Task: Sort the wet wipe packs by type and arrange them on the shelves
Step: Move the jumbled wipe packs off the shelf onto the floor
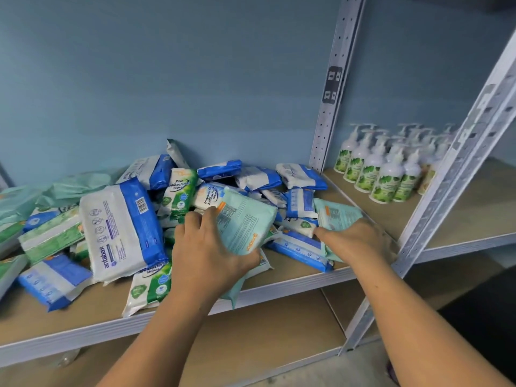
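Note:
A jumbled pile of wet wipe packs covers the wooden shelf (279,277): blue-and-white packs, green-and-white pine packs and pale mint packs. My left hand (206,247) grips a pale mint pack (245,222), lifted and tilted above the pile. My right hand (357,241) lies on a second mint pack (335,213) at the pile's right edge, fingers bent over it. A large white-and-blue antabax pack (122,230) leans upright to the left. A green pine pack (178,191) stands behind my left hand.
Several white pump bottles (388,174) with green leaf labels stand in rows on the neighbouring shelf to the right. A perforated metal upright (329,107) separates the two bays; another upright (435,213) runs at the front right. A lower shelf (265,336) lies below.

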Demonstrator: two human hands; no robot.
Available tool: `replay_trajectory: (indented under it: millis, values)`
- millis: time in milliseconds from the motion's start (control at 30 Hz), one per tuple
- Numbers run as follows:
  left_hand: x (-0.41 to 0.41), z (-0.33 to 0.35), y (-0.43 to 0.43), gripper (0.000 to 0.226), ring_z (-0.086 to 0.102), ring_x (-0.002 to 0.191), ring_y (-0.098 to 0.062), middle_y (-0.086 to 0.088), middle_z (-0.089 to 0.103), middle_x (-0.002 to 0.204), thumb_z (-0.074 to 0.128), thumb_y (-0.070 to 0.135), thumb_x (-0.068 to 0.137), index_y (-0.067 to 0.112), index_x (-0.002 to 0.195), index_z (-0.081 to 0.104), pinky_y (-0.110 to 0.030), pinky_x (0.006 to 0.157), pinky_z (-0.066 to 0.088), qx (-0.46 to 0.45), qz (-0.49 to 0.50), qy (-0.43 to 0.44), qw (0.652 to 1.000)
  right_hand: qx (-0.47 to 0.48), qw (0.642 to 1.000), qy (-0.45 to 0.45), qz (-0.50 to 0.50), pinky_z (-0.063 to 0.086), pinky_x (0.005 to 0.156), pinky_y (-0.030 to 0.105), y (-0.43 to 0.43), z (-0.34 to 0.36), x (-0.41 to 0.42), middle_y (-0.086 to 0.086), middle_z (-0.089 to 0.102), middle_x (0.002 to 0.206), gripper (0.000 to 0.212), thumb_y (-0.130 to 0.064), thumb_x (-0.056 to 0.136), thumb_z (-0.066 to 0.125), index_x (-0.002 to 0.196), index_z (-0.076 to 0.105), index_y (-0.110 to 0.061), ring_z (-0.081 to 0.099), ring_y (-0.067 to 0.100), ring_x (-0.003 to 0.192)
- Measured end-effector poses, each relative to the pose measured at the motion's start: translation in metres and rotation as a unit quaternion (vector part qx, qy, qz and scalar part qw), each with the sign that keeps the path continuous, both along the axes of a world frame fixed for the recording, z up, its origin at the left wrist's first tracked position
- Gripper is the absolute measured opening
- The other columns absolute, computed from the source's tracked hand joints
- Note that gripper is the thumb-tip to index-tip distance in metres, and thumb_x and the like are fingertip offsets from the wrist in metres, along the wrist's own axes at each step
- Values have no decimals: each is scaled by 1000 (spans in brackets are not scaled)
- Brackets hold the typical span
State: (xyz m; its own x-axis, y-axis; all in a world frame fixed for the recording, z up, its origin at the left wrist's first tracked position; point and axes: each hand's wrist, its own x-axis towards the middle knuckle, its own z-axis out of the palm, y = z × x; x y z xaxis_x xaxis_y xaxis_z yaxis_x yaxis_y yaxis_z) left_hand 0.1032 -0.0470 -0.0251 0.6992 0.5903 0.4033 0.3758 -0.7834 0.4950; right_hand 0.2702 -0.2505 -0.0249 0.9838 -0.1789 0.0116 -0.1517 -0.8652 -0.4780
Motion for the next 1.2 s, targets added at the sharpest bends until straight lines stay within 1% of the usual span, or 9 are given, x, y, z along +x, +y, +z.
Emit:
replay_trajectory:
  millis: [167, 400, 467, 567, 633, 767, 900, 1000, 1200]
  values:
    - [-6, 5, 2, 113, 40, 116, -26, -3, 43, 125, 67, 78, 50, 20, 144, 42, -41, 98, 41, -8, -5, -12, 1000, -12, 999, -41, 20, 45, 99, 53, -11, 19, -22, 10, 49, 123, 105, -83, 44, 57, 126, 54, -16, 46, 36, 122]
    - [-52, 18, -5, 113, 43, 111, -24, -1, 43, 118, 66, 77, 48, 21, 144, 43, -38, 95, 43, -39, -19, -50, 998, 4, 988, -106, 115, 53, 84, 45, -28, 45, -78, 1, 44, 105, 88, -80, 52, 52, 118, 55, -22, 53, 29, 105]
    - [-75, 19, -10, 110, 45, 108, -23, 0, 42, 114, 68, 74, 47, 22, 141, 43, -36, 93, 44, -33, -35, -37, 998, 15, 983, -99, 155, 53, 86, 45, -33, 48, -101, 2, 48, 109, 90, -78, 54, 53, 126, 53, -24, 52, 29, 110]
    - [-120, 15, -18, 108, 49, 101, -26, 0, 44, 109, 68, 71, 45, 20, 137, 44, -40, 88, 48, 32, -58, -2, 998, 62, 974, -35, 217, 46, 99, 48, -41, 52, -144, 3, 46, 139, 106, -74, 56, 51, 152, 26, -39, 44, 29, 130]
    - [-153, 4, -25, 105, 51, 95, -27, 1, 45, 107, 68, 71, 46, 19, 135, 47, -40, 82, 49, 66, -76, 28, 995, 96, 966, 16, 239, 43, 101, 49, -47, 44, -176, 5, 44, 144, 109, -70, 56, 51, 155, 14, -45, 43, 29, 132]
    - [-202, -37, -36, 95, 54, 99, -22, 8, 46, 107, 60, 81, 49, 29, 127, 48, -39, 82, 51, 23, -81, 144, 986, 60, 962, 102, 246, 43, 101, 48, -49, -9, -231, 10, 47, 132, 110, -69, 50, 49, 152, 16, -44, 48, 33, 125]
    - [-225, -116, -41, 101, 50, 109, -19, 12, 48, 115, 49, 84, 47, 33, 134, 44, -36, 86, 44, 8, -46, 279, 959, -2, 948, 228, 223, 41, 99, 45, -41, -86, -262, 3, 49, 129, 89, -63, 55, 56, 138, 26, -52, 52, 33, 120]
    - [-241, -187, -46, 97, 48, 113, -22, 12, 52, 119, 53, 85, 48, 33, 130, 45, -38, 87, 41, -81, 23, 335, 939, -19, 936, 296, 190, 46, 96, 45, -34, -145, -272, 2, 50, 113, 87, -60, 45, 59, 129, 38, -45, 56, 31, 108]
    - [-260, -299, -58, 95, 55, 114, -26, 2, 53, 121, 62, 83, 55, 26, 128, 43, -39, 94, 47, -275, 100, 358, 887, -93, 908, 354, 205, 53, 89, 43, -21, -257, -280, 3, 53, 114, 83, -60, 52, 58, 130, 36, -41, 58, 30, 106]
